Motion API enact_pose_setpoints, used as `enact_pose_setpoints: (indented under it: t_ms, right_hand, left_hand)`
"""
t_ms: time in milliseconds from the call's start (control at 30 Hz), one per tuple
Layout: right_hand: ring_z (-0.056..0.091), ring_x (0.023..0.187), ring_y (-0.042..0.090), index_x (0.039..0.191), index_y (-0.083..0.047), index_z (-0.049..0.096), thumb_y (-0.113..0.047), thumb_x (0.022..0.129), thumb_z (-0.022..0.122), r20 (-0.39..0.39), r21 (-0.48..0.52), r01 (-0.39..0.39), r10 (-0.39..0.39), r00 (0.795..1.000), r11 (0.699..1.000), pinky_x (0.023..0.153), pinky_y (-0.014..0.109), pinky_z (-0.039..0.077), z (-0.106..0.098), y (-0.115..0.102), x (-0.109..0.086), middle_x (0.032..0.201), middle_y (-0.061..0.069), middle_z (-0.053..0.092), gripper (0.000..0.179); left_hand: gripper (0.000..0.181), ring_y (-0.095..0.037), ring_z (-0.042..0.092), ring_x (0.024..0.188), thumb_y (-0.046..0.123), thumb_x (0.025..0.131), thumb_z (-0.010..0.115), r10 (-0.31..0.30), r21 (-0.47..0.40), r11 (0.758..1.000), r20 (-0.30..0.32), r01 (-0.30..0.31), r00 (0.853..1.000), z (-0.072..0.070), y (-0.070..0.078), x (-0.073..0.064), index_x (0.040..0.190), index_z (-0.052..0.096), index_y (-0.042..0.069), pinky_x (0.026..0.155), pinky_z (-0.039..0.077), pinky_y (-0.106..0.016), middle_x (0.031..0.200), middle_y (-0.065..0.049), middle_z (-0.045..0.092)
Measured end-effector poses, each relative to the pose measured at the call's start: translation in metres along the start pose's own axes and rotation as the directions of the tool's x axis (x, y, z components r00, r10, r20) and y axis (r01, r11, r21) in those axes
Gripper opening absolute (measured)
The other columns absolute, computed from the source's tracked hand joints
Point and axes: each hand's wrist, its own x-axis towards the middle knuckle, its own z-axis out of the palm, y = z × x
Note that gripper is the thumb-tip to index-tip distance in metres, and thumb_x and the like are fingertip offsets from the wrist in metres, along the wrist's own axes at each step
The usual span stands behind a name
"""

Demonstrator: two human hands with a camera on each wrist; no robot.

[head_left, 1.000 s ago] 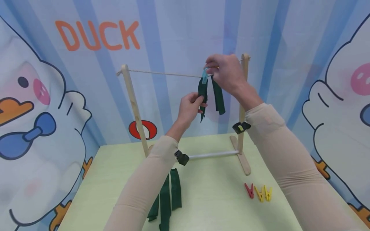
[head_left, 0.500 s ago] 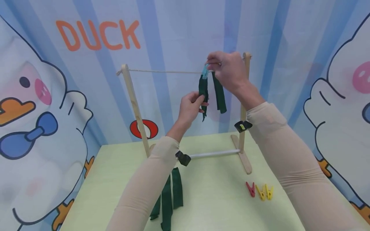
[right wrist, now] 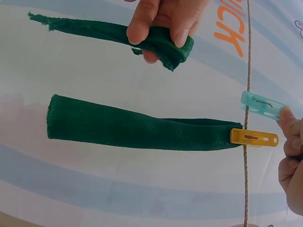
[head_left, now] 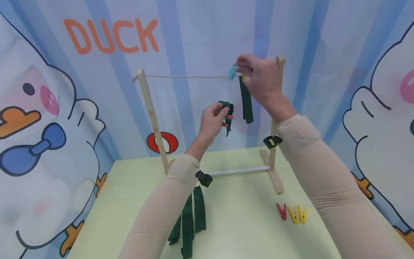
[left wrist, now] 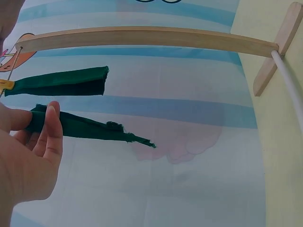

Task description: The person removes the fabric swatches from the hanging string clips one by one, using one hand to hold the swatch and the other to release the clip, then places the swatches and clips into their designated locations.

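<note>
My left hand [head_left: 211, 120] pinches a dark green cloth strip [right wrist: 94, 34] below the rope [head_left: 191, 76]. The strip's top is folded over at the fingertips, and its frayed narrow end hangs down. Up at the rope, my right hand [head_left: 260, 77] holds a teal clothespin [right wrist: 265, 107] between thumb and fingers. Its tip overlaps the rope, with no cloth in it. Just beside it, a yellow clothespin [right wrist: 254, 137] clamps another green strip [right wrist: 142, 126] over the rope. In the head view the right hand partly covers this yellow clothespin.
A wooden post [head_left: 152, 118] at the left and another post [head_left: 275, 144] at the right carry the rope. A white rod [head_left: 240, 171] joins their feet. On the table [head_left: 239, 223] lie several green strips [head_left: 187, 226], a red clothespin [head_left: 282, 211] and two yellow clothespins [head_left: 298, 214].
The green strip has come away from the teal clothespin and the rope; its top has flopped down over my left fingers. My right hand has moved slightly up and right with the clothespin.
</note>
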Motion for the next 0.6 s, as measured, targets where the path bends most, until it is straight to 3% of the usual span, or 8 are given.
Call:
enact_pose_setpoints:
  t_ms: [400,600]
  right_hand:
    - [0.072,0.073,0.026,0.104,0.002,0.071,-0.01,0.097,0.066,-0.109,0.014,0.066,-0.064,0.992,0.998,0.053,0.02,0.039,-0.004,-0.005,-0.003,0.103,0.012,0.075,0.015]
    - [0.067,0.063,0.026,0.109,0.003,0.07,-0.008,0.096,0.067,-0.088,0.013,0.08,-0.079,0.993,0.997,0.053,0.017,0.036,-0.007,-0.009,-0.004,0.106,0.013,0.074,0.018]
  left_hand:
    - [0.021,-0.02,0.071,0.089,0.018,0.103,0.057,-0.025,-0.027,0.999,-0.001,0.025,1.0,-0.007,-0.005,-0.008,0.111,0.065,0.0,0.066,0.057,-0.028,0.11,-0.018,0.071]
    - [0.021,-0.019,0.071,0.088,0.017,0.103,0.058,-0.023,-0.035,0.999,-0.005,0.023,1.0,-0.009,-0.008,-0.012,0.112,0.066,0.0,0.065,0.057,-0.028,0.109,-0.015,0.071]
